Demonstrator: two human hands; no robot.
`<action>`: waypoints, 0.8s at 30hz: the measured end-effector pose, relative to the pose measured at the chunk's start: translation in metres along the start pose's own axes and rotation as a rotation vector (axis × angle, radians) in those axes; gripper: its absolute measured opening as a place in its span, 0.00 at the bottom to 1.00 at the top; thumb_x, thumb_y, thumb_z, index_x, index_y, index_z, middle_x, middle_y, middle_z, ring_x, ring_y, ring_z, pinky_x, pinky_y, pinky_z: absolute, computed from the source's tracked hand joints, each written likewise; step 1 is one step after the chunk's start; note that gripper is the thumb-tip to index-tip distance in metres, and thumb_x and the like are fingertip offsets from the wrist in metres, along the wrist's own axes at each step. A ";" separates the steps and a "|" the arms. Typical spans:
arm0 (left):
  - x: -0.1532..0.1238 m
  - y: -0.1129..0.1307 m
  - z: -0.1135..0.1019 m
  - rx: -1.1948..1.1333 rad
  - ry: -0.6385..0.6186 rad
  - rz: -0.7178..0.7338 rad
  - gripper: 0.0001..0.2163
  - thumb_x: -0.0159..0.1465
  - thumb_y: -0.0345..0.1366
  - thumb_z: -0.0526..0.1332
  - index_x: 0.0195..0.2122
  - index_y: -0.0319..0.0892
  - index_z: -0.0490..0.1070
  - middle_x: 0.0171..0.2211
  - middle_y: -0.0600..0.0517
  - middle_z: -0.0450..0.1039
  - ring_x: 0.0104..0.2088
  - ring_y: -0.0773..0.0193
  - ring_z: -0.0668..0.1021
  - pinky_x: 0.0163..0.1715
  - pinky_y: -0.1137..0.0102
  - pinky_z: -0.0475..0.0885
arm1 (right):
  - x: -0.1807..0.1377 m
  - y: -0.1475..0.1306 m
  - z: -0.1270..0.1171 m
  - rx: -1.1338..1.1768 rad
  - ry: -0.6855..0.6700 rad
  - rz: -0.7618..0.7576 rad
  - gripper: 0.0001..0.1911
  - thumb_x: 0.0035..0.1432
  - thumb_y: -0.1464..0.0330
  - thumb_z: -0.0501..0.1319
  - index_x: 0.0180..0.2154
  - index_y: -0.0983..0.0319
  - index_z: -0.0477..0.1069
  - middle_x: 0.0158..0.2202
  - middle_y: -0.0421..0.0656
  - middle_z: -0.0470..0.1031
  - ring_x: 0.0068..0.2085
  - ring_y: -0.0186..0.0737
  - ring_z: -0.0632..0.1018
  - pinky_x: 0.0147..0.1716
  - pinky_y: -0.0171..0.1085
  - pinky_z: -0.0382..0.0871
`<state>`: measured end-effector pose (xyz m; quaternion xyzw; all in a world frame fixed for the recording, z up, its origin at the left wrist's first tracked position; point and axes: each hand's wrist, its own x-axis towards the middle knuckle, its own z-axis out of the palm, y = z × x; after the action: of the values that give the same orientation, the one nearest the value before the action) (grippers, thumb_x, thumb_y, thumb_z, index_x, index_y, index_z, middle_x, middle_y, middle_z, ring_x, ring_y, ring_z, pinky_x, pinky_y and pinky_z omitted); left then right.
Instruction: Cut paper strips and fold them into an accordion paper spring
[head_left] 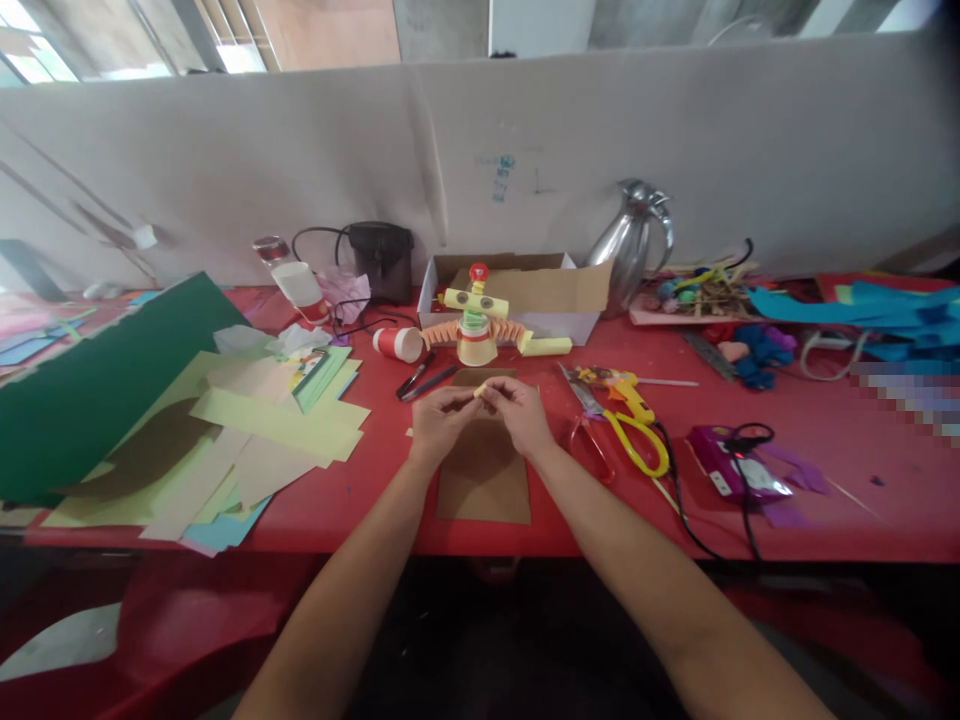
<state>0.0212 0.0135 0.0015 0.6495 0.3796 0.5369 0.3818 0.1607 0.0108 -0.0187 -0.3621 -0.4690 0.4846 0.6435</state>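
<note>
Both hands meet over a brown cardboard sheet [484,490] on the red table. A small pale-yellow piece of paper [481,390] is pinched between the fingertips of my left hand [441,418] and my right hand [517,408]. Fingers cover most of it, so its full shape is hidden. Just beyond the hands stands a paper figure [476,345] with a yellow tube head, folded orange arms and a red top. A paper cup with a red band [397,344] lies on its side by the figure's left arm. Black pens [415,378] rest near my left hand.
Scissors with yellow and red handles [636,443] and a yellow glue gun [634,395] lie to the right, with a corded purple box [735,465] beyond. Coloured paper sheets [277,430] and a green board [112,390] fill the left. Behind are a white box [517,325] and a metal jug [626,245].
</note>
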 end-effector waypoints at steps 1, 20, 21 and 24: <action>0.000 0.000 0.001 -0.011 0.003 -0.001 0.06 0.55 0.38 0.68 0.33 0.46 0.82 0.32 0.49 0.80 0.33 0.61 0.78 0.36 0.68 0.71 | 0.000 0.000 0.000 0.014 0.006 0.005 0.08 0.50 0.62 0.68 0.30 0.59 0.76 0.25 0.37 0.72 0.26 0.32 0.69 0.29 0.34 0.64; 0.004 -0.012 -0.003 -0.252 -0.011 -0.184 0.10 0.48 0.34 0.72 0.31 0.40 0.75 0.28 0.52 0.76 0.30 0.65 0.76 0.34 0.70 0.70 | -0.004 -0.011 -0.004 -0.314 -0.055 -0.191 0.07 0.54 0.60 0.66 0.36 0.52 0.80 0.36 0.42 0.77 0.38 0.42 0.76 0.41 0.41 0.70; 0.004 -0.013 -0.003 -0.283 -0.001 -0.186 0.10 0.48 0.34 0.72 0.32 0.41 0.76 0.28 0.52 0.76 0.30 0.65 0.76 0.35 0.70 0.70 | -0.004 -0.011 -0.003 -0.284 -0.063 -0.181 0.09 0.54 0.61 0.66 0.38 0.52 0.80 0.37 0.41 0.77 0.39 0.41 0.76 0.42 0.41 0.70; 0.005 -0.016 -0.004 -0.365 0.029 -0.176 0.13 0.50 0.34 0.71 0.37 0.42 0.79 0.33 0.51 0.77 0.35 0.64 0.77 0.39 0.68 0.71 | -0.005 -0.009 0.000 -0.196 -0.067 -0.129 0.15 0.51 0.62 0.69 0.43 0.52 0.77 0.40 0.41 0.77 0.41 0.40 0.76 0.44 0.41 0.70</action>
<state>0.0168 0.0247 -0.0100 0.5260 0.3370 0.5705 0.5331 0.1626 0.0041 -0.0115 -0.3760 -0.5578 0.4058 0.6187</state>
